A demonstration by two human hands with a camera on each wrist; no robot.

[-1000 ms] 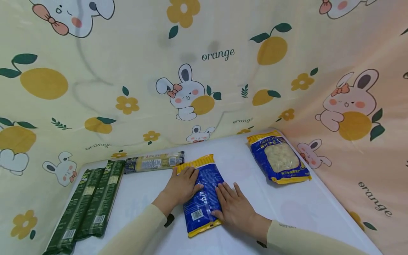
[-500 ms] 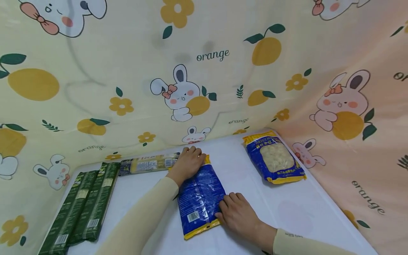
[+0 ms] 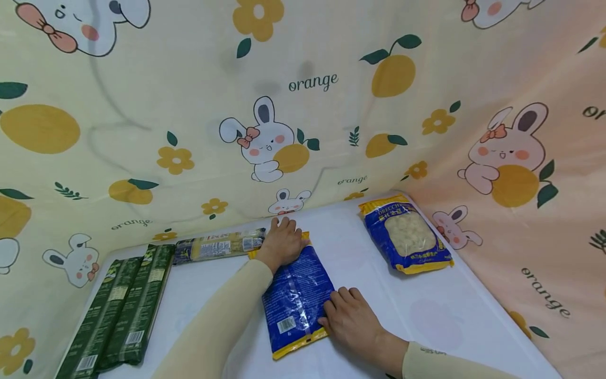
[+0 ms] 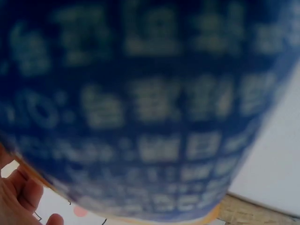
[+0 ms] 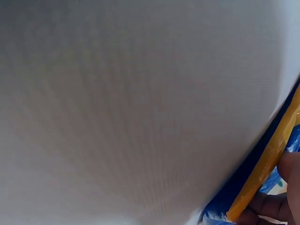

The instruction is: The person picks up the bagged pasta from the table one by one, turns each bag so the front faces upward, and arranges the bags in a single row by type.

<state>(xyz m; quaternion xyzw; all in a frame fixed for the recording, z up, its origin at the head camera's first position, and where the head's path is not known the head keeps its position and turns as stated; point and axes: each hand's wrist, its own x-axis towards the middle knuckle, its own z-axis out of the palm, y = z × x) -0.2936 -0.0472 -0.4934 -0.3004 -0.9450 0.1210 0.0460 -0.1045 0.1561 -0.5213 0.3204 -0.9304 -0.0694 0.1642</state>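
A blue pasta bag [image 3: 298,300] with yellow ends lies in the middle of the white table, its printed back and barcode facing up. At its far end my left hand [image 3: 282,243] grips the yellow top edge with bent fingers. The bag's printed face [image 4: 140,117] fills most of the left wrist view, blurred, with part of the left hand [image 4: 18,194] at the lower left. My right hand [image 3: 352,321] holds the bag's near right side. In the right wrist view, thumb and fingers [image 5: 290,176] pinch the bag beside its yellow end [image 5: 262,173].
Another blue pasta bag [image 3: 409,234], with a clear window, lies at the back right. Two long green packs [image 3: 139,310] lie side by side on the left. Behind them, a long clear-and-blue pack [image 3: 213,247] reaches toward my left hand. A printed cloth [image 3: 199,105] hangs behind the white table [image 3: 426,326].
My left hand has gone from lying flat on the blue pasta bag to gripping its top edge. The right hand's fingers have curled at the bag's right side. The view has shifted slightly right.
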